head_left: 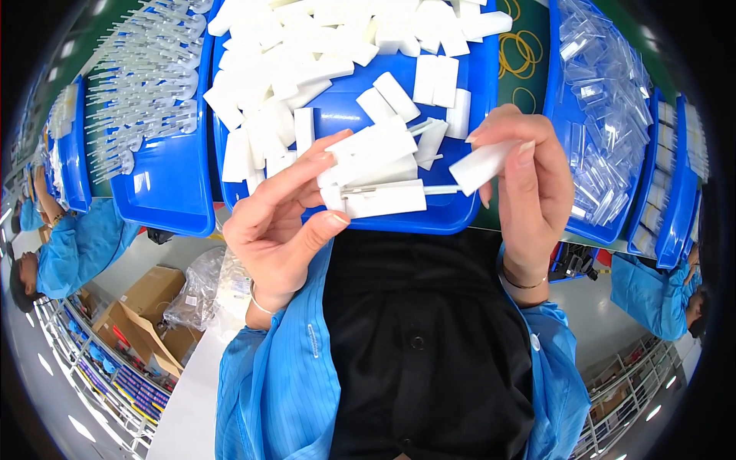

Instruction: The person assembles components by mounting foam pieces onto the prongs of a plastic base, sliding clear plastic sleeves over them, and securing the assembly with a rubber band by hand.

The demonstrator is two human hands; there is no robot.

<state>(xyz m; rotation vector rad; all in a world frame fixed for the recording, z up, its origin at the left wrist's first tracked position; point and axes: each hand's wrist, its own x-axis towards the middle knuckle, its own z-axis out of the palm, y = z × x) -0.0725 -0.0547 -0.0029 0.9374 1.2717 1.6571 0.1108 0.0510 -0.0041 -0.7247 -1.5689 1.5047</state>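
A green table (529, 84) in a workshop carries blue trays side by side; other people in blue coats work at its far ends. The left hand (280, 222) holds a small stack of flat white plastic pieces (376, 165) over the near rim of the middle tray (468, 207), thumb below and fingers on top. The lowest piece has a thin pin (441, 189) jutting out to the right, so the stack's long axis runs left to right, roughly along the near table edge. The right hand (529, 180) pinches a white cap (483, 165) by its sides, tilted, its lower end facing the pin and just beside its tip. I judge this a capping step: the cap needs levelling and lining up with the pin before it slides on. More white pieces (307, 54) fill the tray; clear sleeves (606, 130) lie in the tray to the right.
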